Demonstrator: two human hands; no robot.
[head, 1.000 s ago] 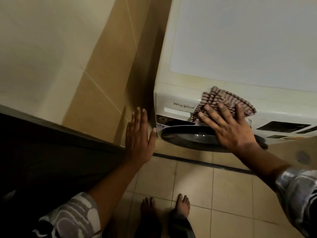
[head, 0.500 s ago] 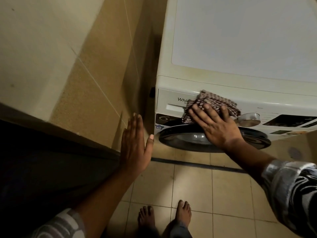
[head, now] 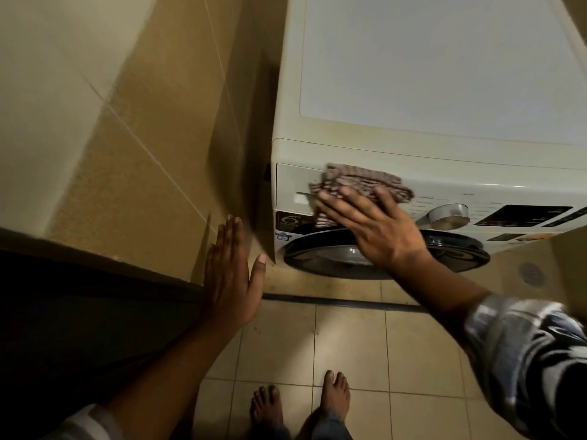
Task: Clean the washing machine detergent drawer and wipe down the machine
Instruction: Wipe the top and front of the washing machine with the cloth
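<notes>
A white front-loading washing machine (head: 428,74) fills the upper right. My right hand (head: 374,227) presses a striped brown cloth (head: 359,182) flat against the closed detergent drawer front (head: 292,188) at the top left of the machine's face. The fingers are spread over the cloth. A silver dial (head: 449,214) and a dark display panel (head: 524,215) lie to the right of the hand. The dark round door (head: 317,252) sits below it. My left hand (head: 232,274) rests flat and open against the tiled wall corner, left of the machine, holding nothing.
A beige tiled wall (head: 127,122) stands close on the left, leaving a narrow dark gap (head: 263,154) beside the machine. A dark surface (head: 79,328) lies at lower left. My bare feet (head: 301,408) stand on the tiled floor (head: 349,344) before a dark floor strip.
My right hand has slid the cloth leftward along the front panel, from near the dial onto the drawer front, covering the brand name. The left hand has stayed on the wall.
</notes>
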